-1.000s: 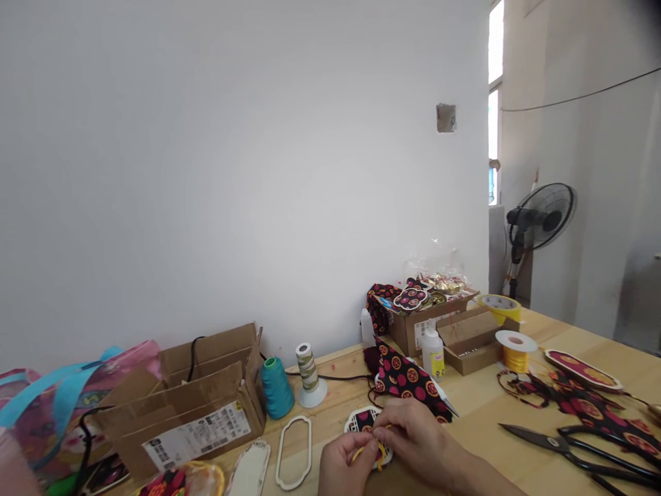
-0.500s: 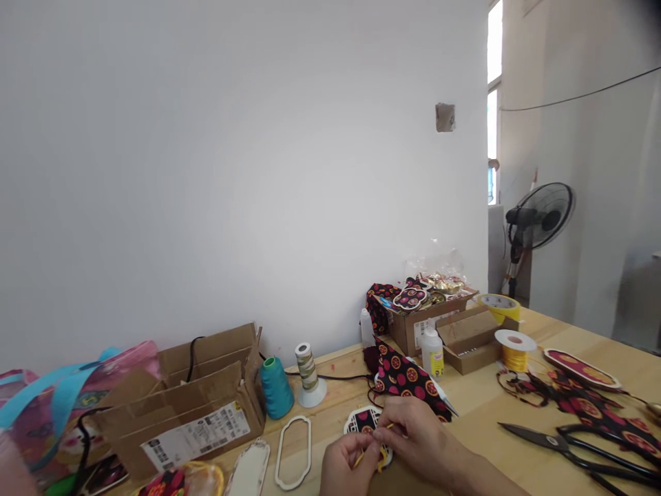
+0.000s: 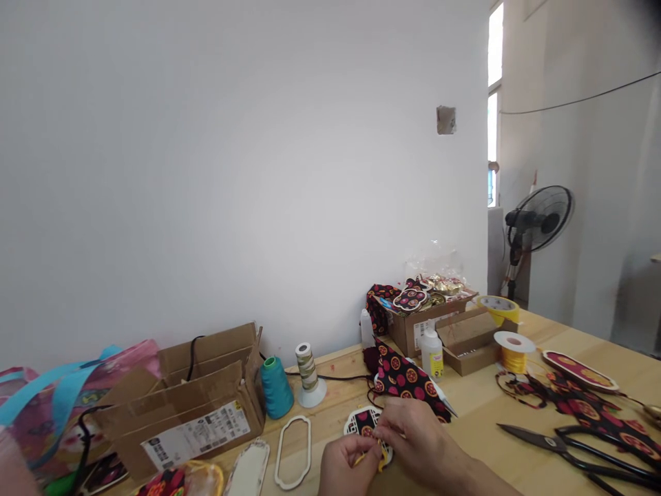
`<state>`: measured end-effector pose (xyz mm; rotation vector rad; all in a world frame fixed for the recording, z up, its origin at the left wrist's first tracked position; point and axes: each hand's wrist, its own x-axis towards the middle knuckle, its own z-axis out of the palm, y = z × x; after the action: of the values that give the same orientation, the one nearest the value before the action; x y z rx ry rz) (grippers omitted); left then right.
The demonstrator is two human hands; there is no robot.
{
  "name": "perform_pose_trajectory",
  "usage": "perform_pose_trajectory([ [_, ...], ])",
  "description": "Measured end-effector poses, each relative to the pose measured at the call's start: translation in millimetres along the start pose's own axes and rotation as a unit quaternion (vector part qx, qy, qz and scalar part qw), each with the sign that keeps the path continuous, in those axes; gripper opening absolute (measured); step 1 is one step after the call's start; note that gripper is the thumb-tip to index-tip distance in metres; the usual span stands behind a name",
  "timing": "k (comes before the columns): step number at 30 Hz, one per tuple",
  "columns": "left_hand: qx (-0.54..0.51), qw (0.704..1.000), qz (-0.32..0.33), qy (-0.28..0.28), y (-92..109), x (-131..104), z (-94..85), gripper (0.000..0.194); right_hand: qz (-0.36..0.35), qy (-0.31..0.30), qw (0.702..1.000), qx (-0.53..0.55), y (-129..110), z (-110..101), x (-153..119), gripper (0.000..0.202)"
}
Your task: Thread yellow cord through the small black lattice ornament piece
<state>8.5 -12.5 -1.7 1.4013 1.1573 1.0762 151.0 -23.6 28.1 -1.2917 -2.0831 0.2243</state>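
At the near edge of the bench, the left hand (image 3: 347,463) and the right hand (image 3: 413,434) both pinch a thin yellow cord (image 3: 381,455) against a small patterned ornament (image 3: 365,421). The cord looks soft, light and slippery, so I think it is best gripped close to the ornament. The ornament seems flat and stiff, good to hold by its rim.

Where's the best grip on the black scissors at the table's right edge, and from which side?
Grip the black scissors at the handle loops, likely from the right. They lie flat on the table, closed blades pointing left toward the hands; the loops lie at the right end, partly out of frame, so their free space is unclear.
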Motion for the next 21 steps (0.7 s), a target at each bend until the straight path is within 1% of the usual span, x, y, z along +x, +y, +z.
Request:
perform_pose_trajectory([
  [7,0.009,1.000,0.017,0.007,8.7,-3.2,-1.4,0.017,-0.002,0.008,1.000,0.001,0.8,0.7,0.8,0.020],
  [10,0.010,1.000,0.010,0.008,10.3,-3.7,-1.7,0.016,-0.003,0.009,1.000,0.000,1.4,1.3,0.6,0.021],
  [13,-0.004,1.000,0.009,0.006,8.8,-3.5,-1.2,0.018,-0.001,0.012,1.000,0.006,2.6,1.8,0.9,0.019],
  [17,-0.030,0.999,0.001,-0.014,4.4,-1.8,-0.7,0.024,0.001,0.010,1.000,0.014,3.9,1.1,2.2,0.017],
  [21,-0.012,1.000,-0.002,-0.023,1.4,0.6,-1.4,0.025,-0.005,0.005,1.000,0.014,4.0,-0.1,3.0,0.017],
])
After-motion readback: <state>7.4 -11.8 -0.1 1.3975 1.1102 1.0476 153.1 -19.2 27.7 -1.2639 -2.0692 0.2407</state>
